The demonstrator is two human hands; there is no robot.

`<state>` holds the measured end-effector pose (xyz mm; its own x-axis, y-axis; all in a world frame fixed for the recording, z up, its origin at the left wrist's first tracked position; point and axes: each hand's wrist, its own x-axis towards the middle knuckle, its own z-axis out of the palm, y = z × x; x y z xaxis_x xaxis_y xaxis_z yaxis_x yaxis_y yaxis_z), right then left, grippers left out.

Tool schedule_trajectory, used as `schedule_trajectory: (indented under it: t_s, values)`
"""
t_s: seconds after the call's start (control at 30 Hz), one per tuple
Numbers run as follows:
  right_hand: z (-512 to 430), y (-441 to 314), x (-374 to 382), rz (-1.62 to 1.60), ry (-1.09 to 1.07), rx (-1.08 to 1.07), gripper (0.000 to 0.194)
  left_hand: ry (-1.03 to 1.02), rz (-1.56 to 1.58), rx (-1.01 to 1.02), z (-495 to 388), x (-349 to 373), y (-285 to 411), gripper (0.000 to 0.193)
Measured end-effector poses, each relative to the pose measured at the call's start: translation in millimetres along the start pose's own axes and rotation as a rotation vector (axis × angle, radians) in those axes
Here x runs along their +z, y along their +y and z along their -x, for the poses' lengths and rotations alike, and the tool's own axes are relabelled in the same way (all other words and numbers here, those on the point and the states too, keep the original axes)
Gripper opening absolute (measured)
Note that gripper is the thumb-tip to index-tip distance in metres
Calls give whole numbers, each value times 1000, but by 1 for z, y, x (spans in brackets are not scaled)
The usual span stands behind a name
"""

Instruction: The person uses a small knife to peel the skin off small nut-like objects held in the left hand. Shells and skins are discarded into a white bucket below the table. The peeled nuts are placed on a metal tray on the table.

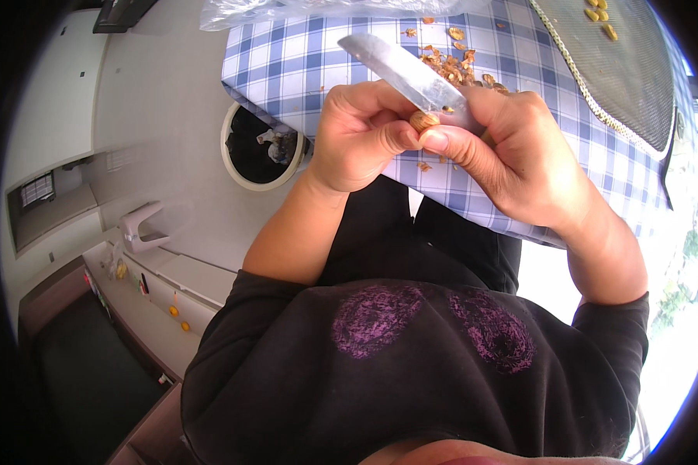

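Note:
Between the thumb and fingers of my left hand (358, 131) is a small brown nut (424, 121) with a ridged, veined skin. My right hand (529, 151) grips a knife (392, 67) with a broad metal blade; its handle is mostly hidden in the palm. The blade slants to the upper left, its near part against or just above the nut. My right thumb presses at the nut's lower side, touching or nearly touching my left thumb. Behind the blade, broken brown shell pieces (451, 67) lie in a loose heap.
A blue-and-white checked tablecloth (279, 64) covers the table. At the right lies a dark mesh tray (622, 75) with a braided rim, holding several yellowish kernels (602, 14). Clear plastic (326, 10) spreads along the far side. A round bin (230, 163) with rubbish stands below the table's left edge.

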<state>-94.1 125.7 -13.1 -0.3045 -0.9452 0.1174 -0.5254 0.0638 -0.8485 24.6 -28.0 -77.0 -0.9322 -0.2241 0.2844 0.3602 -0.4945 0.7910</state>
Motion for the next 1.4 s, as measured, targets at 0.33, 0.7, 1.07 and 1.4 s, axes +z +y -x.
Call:
schedule_trajectory:
  t_s: [0.33,0.7,1.07,1.4]
  values:
    - [-3,-2,-5,-96,123,-19,23,60,150,-85,-5,0,-3,27]
    - [-5,12,-4,20,269,42,35,-34,257,17,-7,-7,-3,29]
    - [-30,-32,18,127,96,153,35,502,-22,-102,110,-72,71,30]
    - [-179,-109,182,702,-458,-48,43,1058,-667,-519,202,-173,123,81]
